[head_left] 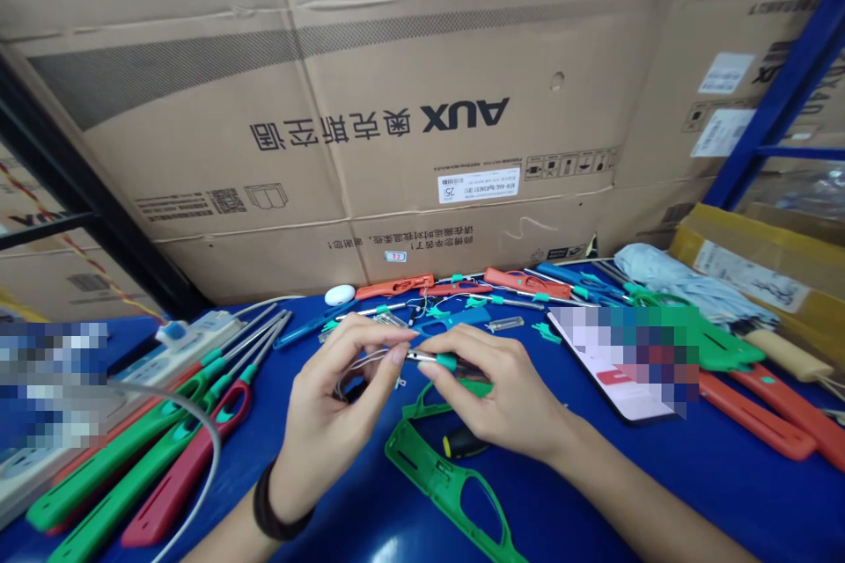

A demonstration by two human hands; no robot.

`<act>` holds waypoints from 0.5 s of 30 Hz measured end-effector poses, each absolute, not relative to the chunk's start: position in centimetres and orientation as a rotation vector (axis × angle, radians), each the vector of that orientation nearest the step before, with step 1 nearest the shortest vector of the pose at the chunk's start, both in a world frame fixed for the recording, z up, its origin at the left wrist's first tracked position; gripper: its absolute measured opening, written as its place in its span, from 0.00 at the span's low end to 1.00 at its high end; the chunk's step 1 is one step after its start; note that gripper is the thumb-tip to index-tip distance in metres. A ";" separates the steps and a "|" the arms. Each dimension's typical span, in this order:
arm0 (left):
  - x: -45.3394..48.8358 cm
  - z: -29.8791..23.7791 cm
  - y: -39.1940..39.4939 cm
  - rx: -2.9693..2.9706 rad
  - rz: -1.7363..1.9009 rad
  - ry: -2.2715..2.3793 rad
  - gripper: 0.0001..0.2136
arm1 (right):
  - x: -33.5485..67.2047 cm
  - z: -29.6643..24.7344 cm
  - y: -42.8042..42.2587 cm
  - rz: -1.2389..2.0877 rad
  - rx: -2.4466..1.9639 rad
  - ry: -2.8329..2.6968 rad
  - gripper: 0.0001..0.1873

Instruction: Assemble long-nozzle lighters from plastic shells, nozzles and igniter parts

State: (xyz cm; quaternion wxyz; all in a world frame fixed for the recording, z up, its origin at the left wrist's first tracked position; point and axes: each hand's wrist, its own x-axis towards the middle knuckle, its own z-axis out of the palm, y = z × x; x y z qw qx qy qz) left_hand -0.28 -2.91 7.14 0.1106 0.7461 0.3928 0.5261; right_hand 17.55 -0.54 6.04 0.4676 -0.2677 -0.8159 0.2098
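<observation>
Both hands meet over the table's middle, at a thin metal lighter tube (422, 357) with a teal collar (447, 361). My right hand (505, 383) pinches the tube near that collar. My left hand (343, 391), thumb and forefinger together, closes at the tube's left end. Thin white wires (366, 360) run from there into the left palm, where a dark part is mostly hidden by the fingers. Below the hands lies an open green lighter handle shell (432, 471). A yellow-and-black screwdriver handle (466, 442) shows partly under my right hand.
Assembled long lighters (125, 466) and a white power strip (198, 343) are at left, crossed by a grey cable (212, 440). Orange shells (396, 285) and loose parts line the back before a cardboard box (370, 44). A phone (613, 369) lies right, beside more lighter parts.
</observation>
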 end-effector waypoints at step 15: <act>-3.4 6.4 0.0 1.910 1.220 1.242 0.16 | 17.9 5.5 0.6 0.392 -0.740 -2.081 0.09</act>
